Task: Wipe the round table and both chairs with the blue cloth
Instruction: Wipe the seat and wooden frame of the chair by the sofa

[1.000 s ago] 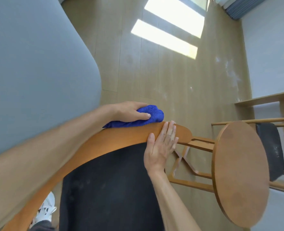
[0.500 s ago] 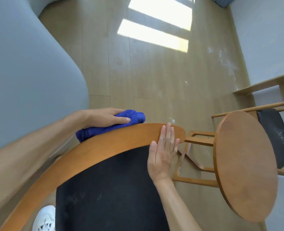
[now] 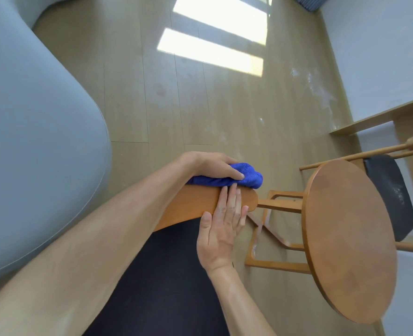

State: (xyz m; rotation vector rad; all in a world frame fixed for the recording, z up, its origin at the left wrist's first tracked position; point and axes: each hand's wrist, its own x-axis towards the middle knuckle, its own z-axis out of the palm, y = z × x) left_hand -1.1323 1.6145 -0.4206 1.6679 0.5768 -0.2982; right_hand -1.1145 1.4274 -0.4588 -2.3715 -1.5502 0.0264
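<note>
My left hand (image 3: 212,164) presses the bunched blue cloth (image 3: 247,178) onto the far side of the near chair's curved wooden backrest (image 3: 195,204), close to its right end. My right hand (image 3: 221,229) lies flat with fingers together against the backrest's near face, just below the cloth. The chair's black seat (image 3: 166,282) fills the bottom centre under my arms. The round wooden table (image 3: 348,241) stands to the right. Behind it is the second chair (image 3: 392,197), with a black seat and wooden rails, partly hidden by the tabletop.
A large pale grey rounded piece of furniture (image 3: 31,141) fills the left side. A wooden shelf (image 3: 379,116) runs along the white wall at right. The wooden floor (image 3: 176,105) ahead has bright sun patches.
My left hand slid the cloth left along the backrest, then back right to its end. My right hand stayed pressed on the backrest. The view shifted closer and downward.
</note>
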